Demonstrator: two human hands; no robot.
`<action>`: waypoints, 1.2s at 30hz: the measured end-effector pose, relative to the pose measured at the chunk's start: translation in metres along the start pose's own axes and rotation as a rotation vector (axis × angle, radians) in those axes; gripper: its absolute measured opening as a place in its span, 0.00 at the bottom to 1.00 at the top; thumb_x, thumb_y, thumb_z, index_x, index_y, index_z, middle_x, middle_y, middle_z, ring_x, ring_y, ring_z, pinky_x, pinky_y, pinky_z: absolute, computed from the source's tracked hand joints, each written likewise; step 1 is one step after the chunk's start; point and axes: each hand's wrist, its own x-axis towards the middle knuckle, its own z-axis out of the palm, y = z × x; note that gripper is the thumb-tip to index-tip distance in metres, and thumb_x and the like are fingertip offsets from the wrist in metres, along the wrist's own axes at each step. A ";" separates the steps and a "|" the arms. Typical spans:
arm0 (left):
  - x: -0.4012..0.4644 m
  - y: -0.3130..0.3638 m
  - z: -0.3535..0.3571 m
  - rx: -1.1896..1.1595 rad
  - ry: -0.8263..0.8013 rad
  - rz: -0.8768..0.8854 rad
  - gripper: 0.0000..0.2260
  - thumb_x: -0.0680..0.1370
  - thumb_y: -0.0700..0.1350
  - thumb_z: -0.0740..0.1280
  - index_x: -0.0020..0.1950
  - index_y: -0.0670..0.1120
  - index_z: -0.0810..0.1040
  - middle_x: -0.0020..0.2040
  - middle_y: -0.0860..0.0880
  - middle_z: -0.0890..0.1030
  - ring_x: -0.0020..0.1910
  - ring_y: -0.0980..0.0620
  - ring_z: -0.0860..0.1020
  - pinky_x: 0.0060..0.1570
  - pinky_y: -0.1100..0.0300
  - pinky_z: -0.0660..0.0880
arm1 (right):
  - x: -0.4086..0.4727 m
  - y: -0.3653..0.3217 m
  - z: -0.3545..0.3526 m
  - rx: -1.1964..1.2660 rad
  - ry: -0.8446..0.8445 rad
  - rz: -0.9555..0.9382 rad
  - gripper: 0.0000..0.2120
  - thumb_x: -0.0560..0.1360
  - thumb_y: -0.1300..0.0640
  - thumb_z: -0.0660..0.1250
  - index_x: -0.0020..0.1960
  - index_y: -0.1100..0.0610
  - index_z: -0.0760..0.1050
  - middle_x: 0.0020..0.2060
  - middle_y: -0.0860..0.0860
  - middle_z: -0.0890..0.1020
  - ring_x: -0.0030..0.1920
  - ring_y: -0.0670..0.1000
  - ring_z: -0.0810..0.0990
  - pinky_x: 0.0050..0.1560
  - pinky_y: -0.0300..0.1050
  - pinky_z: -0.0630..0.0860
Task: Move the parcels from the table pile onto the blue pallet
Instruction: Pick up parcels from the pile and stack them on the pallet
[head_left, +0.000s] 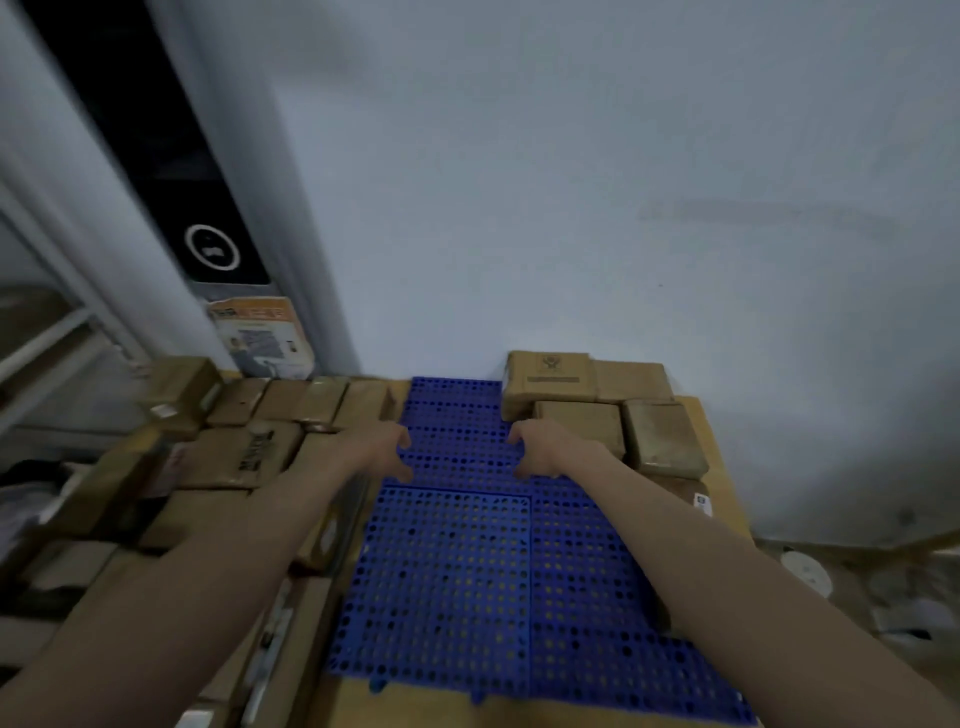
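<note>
A blue perforated pallet (457, 571) lies flat in front of me on a wooden table. Several brown taped parcels (592, 410) sit on its far right corner by the wall. The pile of brown parcels (244, 452) fills the table to the left of the pallet. My left hand (387, 449) and my right hand (537, 449) hover over the middle of the pallet's far half, facing each other with loosely curled fingers. Neither hand holds anything.
A white wall stands right behind the pallet. A dark panel with a round symbol (213, 249) and a printed sign (260, 335) rise at the back left. Past the table's right edge (727, 488) I see the floor with clutter (810, 571).
</note>
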 end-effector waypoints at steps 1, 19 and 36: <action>-0.009 -0.008 0.001 -0.007 0.008 -0.006 0.25 0.76 0.55 0.71 0.69 0.46 0.71 0.65 0.47 0.75 0.59 0.48 0.75 0.52 0.59 0.73 | -0.002 -0.008 0.002 -0.022 -0.011 -0.014 0.24 0.78 0.56 0.69 0.70 0.64 0.68 0.66 0.61 0.74 0.60 0.61 0.77 0.56 0.56 0.78; -0.175 -0.177 0.092 -0.054 0.097 -0.282 0.08 0.73 0.56 0.71 0.47 0.55 0.76 0.47 0.53 0.77 0.45 0.56 0.76 0.41 0.61 0.72 | -0.022 -0.204 0.086 -0.080 -0.116 -0.292 0.23 0.78 0.54 0.69 0.68 0.65 0.72 0.67 0.64 0.74 0.63 0.63 0.76 0.63 0.59 0.75; -0.228 -0.323 0.119 -0.063 -0.019 -0.308 0.27 0.77 0.56 0.69 0.73 0.50 0.68 0.68 0.48 0.73 0.64 0.48 0.73 0.58 0.57 0.72 | -0.005 -0.345 0.178 -0.032 -0.154 -0.212 0.30 0.75 0.49 0.71 0.71 0.61 0.69 0.68 0.59 0.73 0.65 0.59 0.74 0.63 0.53 0.75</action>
